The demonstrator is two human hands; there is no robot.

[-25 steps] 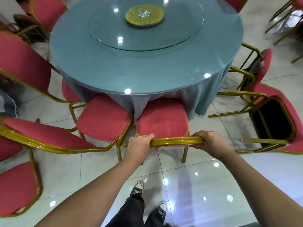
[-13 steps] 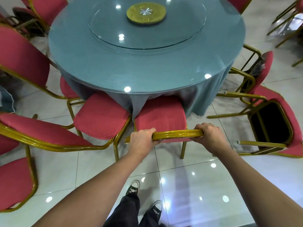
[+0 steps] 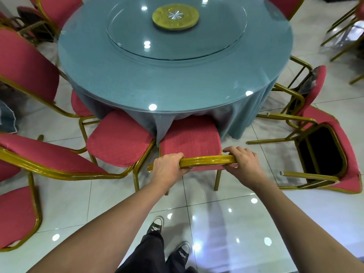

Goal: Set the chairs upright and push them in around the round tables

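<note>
The left hand (image 3: 169,168) is wrapped tight round the gold top rail of the chair (image 3: 192,139), fingers curled over and thumb beneath. The right hand (image 3: 241,161) holds the same rail at its other end more loosely, fingers draped over it and not fully closed. The chair stands upright at the near edge of the round table (image 3: 173,79), its seat front already tucked under the hanging tablecloth (image 3: 239,123).

Going left to right, here is what I judge could go wrong. The neighbouring chair (image 3: 118,140) sits just beside the held one, their frames almost touching at the seat corner; a push that drifts left would lock the legs together and drag both askew. Straight ahead, the cloth drapes onto the seat, so shoving further could bunch or tug it, and the glass turntable (image 3: 177,28) rests on that table. The tiled floor (image 3: 236,223) is glossy, so the legs may skid and overshoot. On the right, a tipped-over chair (image 3: 325,154) lies on its side near the table's right edge, legs jutting toward the person's path: an easy trip, and not yet set upright.

As for containers, I see none anywhere here; the turntable carries only its gold centre disc (image 3: 175,16).
</note>
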